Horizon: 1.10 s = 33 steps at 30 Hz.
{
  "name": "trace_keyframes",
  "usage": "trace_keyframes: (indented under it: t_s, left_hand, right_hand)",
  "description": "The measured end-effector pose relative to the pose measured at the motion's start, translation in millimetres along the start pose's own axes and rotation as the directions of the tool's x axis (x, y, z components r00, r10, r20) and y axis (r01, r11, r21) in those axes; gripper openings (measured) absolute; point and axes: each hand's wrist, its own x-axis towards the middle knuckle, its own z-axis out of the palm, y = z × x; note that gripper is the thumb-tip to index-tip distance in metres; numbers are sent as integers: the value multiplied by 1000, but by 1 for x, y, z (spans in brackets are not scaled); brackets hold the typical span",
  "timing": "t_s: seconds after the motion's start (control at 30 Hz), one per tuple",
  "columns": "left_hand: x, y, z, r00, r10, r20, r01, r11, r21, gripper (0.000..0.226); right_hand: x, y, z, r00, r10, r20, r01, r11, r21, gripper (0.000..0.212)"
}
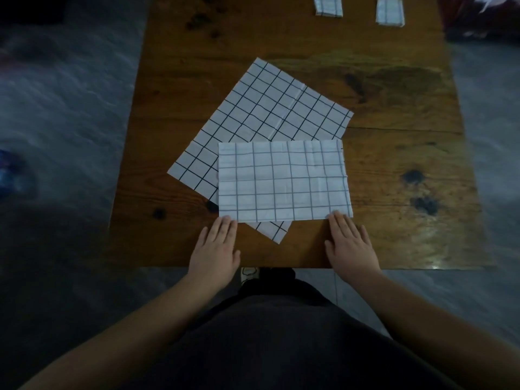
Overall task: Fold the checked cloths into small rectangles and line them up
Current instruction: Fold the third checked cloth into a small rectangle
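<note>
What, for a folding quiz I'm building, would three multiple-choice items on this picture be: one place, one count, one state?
1. Where do the small folded cloths lie?
A. in the person's lap
B. on the floor
C. at the far edge of the table

2. How many checked cloths show?
A. two
B. four
C. seven

3. How are the left hand and right hand?
A. flat, fingers straight
B. clenched in fists
C. lifting a cloth high

Answers:
1. C, both sit by the far edge.
2. B, two small ones, the slanted spread cloth and the squared cloth over it.
3. A, straight fingertips reach the squared cloth's near corners.
</note>
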Motion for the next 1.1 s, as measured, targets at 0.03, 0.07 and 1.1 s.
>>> trace_keyframes:
  t_s: [0.03, 0.07, 1.1]
  left_hand:
    - [-2, -2, 0, 1000, -16, -3, 16, 1000, -3, 73]
    - [-4, -3, -1, 999, -32, -3, 32, 999, -2, 73]
    - [-2, -5, -8, 1000, -3, 14, 3, 1000, 31, 67]
  right_hand:
    - [0, 3, 1, 1000, 27, -4, -27, 1000, 12, 67]
    - [0, 4, 2, 998, 58, -4, -58, 998, 24, 67]
    - [7, 9, -4, 996, 55, -76, -41, 983, 179, 60]
